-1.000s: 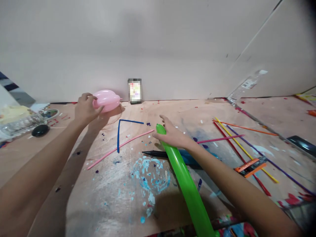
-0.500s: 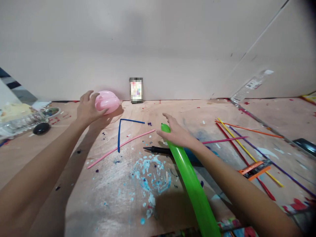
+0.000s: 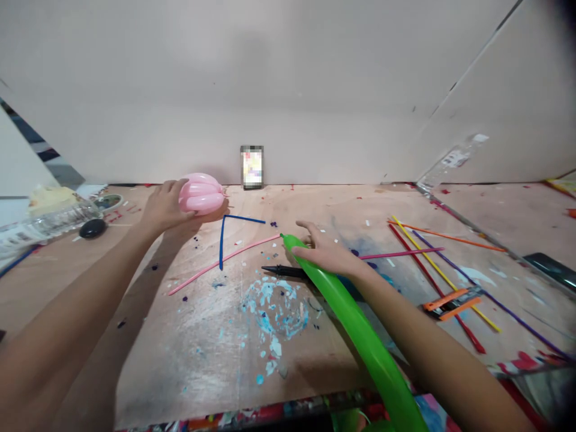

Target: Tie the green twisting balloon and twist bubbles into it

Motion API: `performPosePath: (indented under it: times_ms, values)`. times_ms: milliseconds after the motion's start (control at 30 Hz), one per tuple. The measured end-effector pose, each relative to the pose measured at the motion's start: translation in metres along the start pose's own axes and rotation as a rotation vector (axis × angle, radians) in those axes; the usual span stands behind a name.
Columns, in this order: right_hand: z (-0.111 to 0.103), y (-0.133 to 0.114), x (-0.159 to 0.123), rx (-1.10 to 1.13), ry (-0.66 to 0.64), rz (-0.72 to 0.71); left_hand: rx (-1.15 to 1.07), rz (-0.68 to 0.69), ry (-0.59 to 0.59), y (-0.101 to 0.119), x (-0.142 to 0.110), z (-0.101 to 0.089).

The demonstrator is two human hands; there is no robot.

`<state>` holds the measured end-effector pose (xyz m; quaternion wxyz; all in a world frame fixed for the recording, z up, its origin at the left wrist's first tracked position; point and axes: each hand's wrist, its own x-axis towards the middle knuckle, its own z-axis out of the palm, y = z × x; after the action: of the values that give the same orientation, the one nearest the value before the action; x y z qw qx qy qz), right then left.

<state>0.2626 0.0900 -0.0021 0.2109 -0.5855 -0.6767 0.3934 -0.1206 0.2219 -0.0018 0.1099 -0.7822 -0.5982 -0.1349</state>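
My left hand [image 3: 164, 205] is closed around the left side of a pink balloon bundle [image 3: 202, 193] with rounded lobes, low against the wall. Its fingers are partly hidden behind the balloon. Near the middle, my right hand [image 3: 326, 249] grips a long inflated green balloon [image 3: 346, 306] close to its knotted end, thumb on top and index finger stretched out. The green balloon runs down past the table's front edge. Under it and my right wrist lies a balloon pump with a black nozzle [image 3: 283, 272], its body mostly covered.
Uninflated balloons lie about: a bent blue one [image 3: 222, 243], a pink one [image 3: 202, 273] and several at right, near an orange-and-black tool [image 3: 452, 303]. A phone [image 3: 252, 168] leans on the wall. A clear bottle [image 3: 454, 159] stands right; another bottle [image 3: 67, 216] and a black oval object [image 3: 92, 228] lie left.
My left hand has turned the pink balloon, so its lobes now face me. My right hand has shifted slightly along the green balloon, whose tip moved left and down. The view has shifted slightly.
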Motion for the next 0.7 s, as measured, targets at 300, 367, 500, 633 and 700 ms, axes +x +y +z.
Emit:
performPosePath:
  times_ms: [300,367,500,633,700]
  values:
    - [0.0,-0.01,-0.008,0.089,-0.008,0.013,-0.162,-0.16,0.048,0.012,-0.01,-0.038]
    - [-0.002,-0.014,-0.012,0.132,-0.006,0.038,-0.328,-0.188,0.025,0.018,-0.023,-0.055]
    - [-0.001,-0.011,-0.013,0.307,-0.038,0.034,-0.542,-0.049,-0.086,0.047,-0.064,-0.092]
    - [0.004,-0.002,-0.01,0.319,-0.043,-0.015,-0.413,0.046,-0.129,0.08,-0.108,-0.122]
    - [0.006,-0.002,-0.011,0.272,-0.009,-0.036,-0.464,0.147,-0.244,0.092,-0.129,-0.134]
